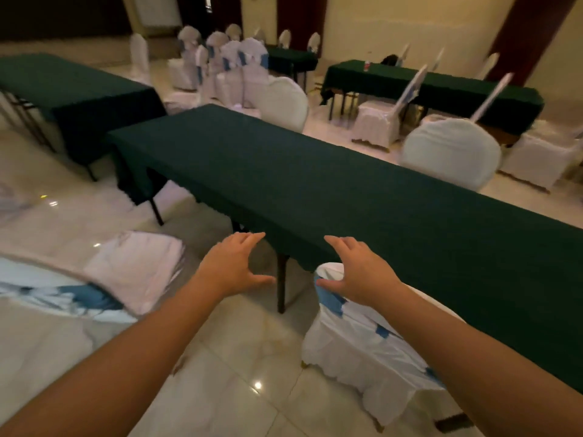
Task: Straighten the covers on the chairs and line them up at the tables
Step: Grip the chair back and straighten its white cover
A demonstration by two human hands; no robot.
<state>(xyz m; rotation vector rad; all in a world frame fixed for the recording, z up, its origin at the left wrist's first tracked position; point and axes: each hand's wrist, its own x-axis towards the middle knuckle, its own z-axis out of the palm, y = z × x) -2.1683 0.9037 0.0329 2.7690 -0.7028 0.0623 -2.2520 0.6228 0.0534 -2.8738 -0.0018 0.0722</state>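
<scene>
Both hands spread wide, holding nothing: left hand (232, 263) over the floor, right hand (359, 269) above the back of a white-covered chair (362, 342) with blue sash, standing at the near edge of the green-clothed counter (315, 184). Second covered chair (135, 269), blurred, to the left. Beyond the counter, more covered chairs (451, 156); further green counters (441, 86) behind.

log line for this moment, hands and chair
left hand: open, holds nothing | right hand: open, over covered chair | chair beside green table
</scene>
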